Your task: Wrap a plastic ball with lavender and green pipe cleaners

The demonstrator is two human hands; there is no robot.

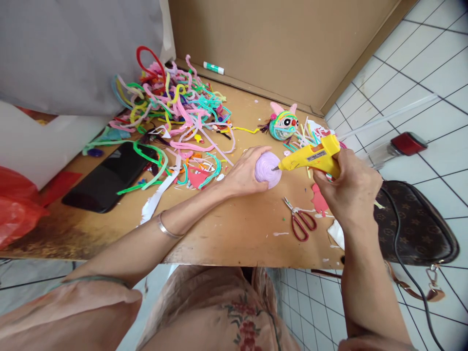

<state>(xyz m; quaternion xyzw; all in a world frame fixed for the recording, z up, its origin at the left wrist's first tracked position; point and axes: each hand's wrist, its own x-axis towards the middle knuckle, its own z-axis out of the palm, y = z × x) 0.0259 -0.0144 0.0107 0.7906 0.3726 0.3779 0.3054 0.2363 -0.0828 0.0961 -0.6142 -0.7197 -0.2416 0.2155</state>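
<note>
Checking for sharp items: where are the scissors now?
In the head view, the scissors lie right of centre on the table, lower in the picture than the glue gun, beside the red paper cutout.

Plastic glue gun (315,157); ball (266,176) perhaps corded

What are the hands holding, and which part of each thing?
The left hand holds the lilac round thing by its outer edge. The right hand grips the yellow glue gun by its handle.

Bright, diffuse light casts soft shadows, and wide-angle distortion stretches the edges.
</note>
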